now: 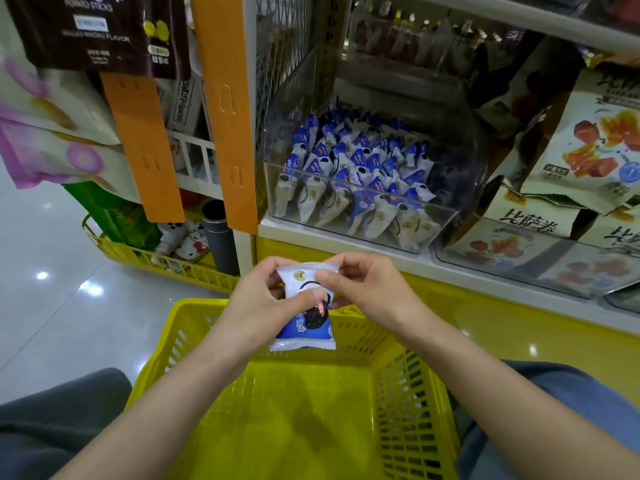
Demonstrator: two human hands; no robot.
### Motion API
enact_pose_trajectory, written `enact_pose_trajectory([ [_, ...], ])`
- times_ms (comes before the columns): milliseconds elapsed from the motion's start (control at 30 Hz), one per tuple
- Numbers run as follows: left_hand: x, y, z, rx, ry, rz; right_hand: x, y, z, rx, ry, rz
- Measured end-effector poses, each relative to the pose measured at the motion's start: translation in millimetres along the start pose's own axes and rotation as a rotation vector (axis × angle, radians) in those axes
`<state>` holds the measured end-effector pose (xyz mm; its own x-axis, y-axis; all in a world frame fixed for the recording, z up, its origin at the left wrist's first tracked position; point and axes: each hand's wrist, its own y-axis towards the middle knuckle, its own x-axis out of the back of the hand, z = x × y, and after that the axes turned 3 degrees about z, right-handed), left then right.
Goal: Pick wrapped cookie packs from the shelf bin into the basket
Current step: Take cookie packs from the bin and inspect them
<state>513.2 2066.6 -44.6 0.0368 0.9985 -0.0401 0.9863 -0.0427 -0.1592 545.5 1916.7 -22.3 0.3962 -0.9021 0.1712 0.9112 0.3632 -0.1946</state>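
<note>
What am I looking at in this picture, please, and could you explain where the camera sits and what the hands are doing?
There is no machine here: a person wears one camera on the head, looking down at their own bare hands. The left hand and right hand both pinch one wrapped cookie pack above a yellow basket. Behind, on a shop shelf, a clear bin holds many more such packs.
</note>
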Motion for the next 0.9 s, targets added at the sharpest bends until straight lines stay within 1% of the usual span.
enact_pose_trajectory([
  [133,2,4,-1,-0.037,-0.092,0.022,3,-1,6,0.023,0.059,-0.025],
  [200,3,5,-2,-0.08,-0.057,0.001,1,-2,6,0.034,0.09,-0.029],
  [233,3,6,-1,-0.12,0.023,-0.032,-1,-3,5,0.042,0.106,-0.038],
  [300,5,8,3,-0.191,0.295,-0.128,-7,-4,3,0.079,0.091,-0.08],
  [333,5,8,6,-0.21,0.439,-0.187,-10,-5,0,0.115,0.032,-0.122],
  [367,4,7,9,-0.22,0.512,-0.229,-12,-6,-3,0.157,-0.058,-0.17],
  [400,2,7,10,-0.215,0.517,-0.241,-15,-7,-5,0.196,-0.143,-0.211],
  [433,0,7,11,-0.193,0.457,-0.22,-17,-8,-7,0.227,-0.195,-0.241],
  [500,-4,6,9,-0.063,0.218,-0.096,-22,-8,-10,0.259,-0.211,-0.247],
  [567,-5,8,9,0.085,-0.008,0.061,-26,-8,-10,0.27,-0.21,-0.187],
  [633,-5,6,7,0.134,-0.176,0.129,-27,-7,-10,0.283,-0.213,-0.128],
  [700,-6,7,5,0.155,-0.301,0.085,-28,-6,-9,0.28,-0.187,-0.13],
  [767,-8,9,4,0.188,-0.316,-0.014,-26,-4,-10,0.223,-0.16,-0.185],
  [833,-9,11,3,0.193,-0.311,-0.065,-25,-2,-10,0.089,-0.141,-0.21],
  [900,-10,11,3,0.175,-0.309,-0.071,-25,-1,-11,-0.029,-0.089,-0.152],
])
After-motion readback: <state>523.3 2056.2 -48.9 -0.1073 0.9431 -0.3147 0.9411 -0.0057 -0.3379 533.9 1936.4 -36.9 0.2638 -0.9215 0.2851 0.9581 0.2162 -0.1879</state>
